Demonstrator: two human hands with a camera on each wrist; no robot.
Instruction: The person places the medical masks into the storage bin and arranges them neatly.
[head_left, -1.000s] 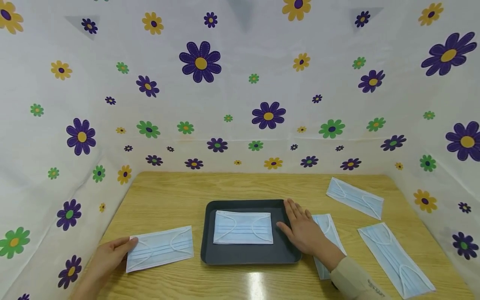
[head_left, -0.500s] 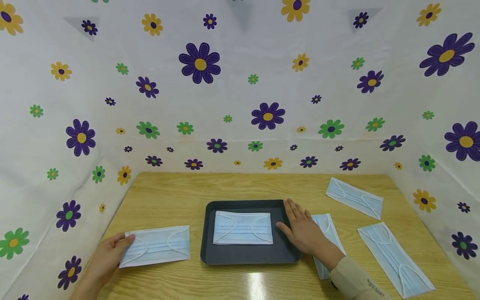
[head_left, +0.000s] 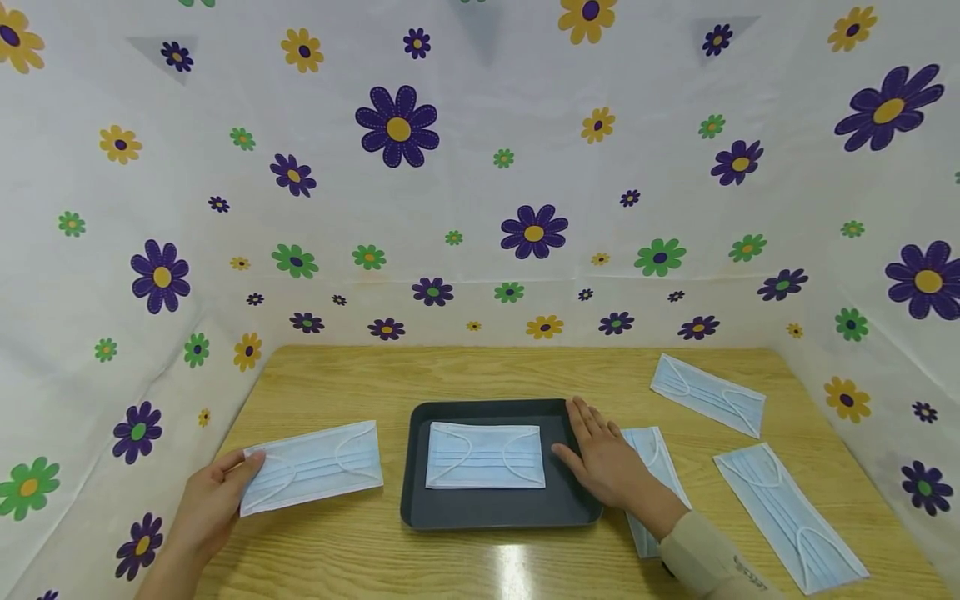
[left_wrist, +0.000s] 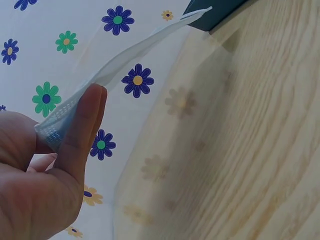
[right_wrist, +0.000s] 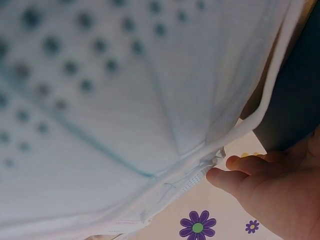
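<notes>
My left hand [head_left: 213, 504] pinches the left end of a light blue face mask [head_left: 315, 467] between thumb and fingers. In the left wrist view this mask [left_wrist: 135, 50] is seen nearly edge-on, lifted off the wood. A second face mask [head_left: 486, 455] lies flat inside the dark grey tray [head_left: 510, 510] at the middle of the table. My right hand [head_left: 609, 461] rests with straight fingers on the tray's right rim, holding nothing. Partly under the right wrist lies another mask [head_left: 651, 450], which fills much of the right wrist view at close range.
Two more face masks lie on the right of the wooden table [head_left: 345, 375]: a far mask [head_left: 708, 395] and a near mask [head_left: 791, 517]. A white flowered cloth [head_left: 465, 192] encloses the table at the back and both sides.
The left hand has raised its mask off the table, moving it slightly left and away from me, its right end tilting up. The right hand and the tray stay put.
</notes>
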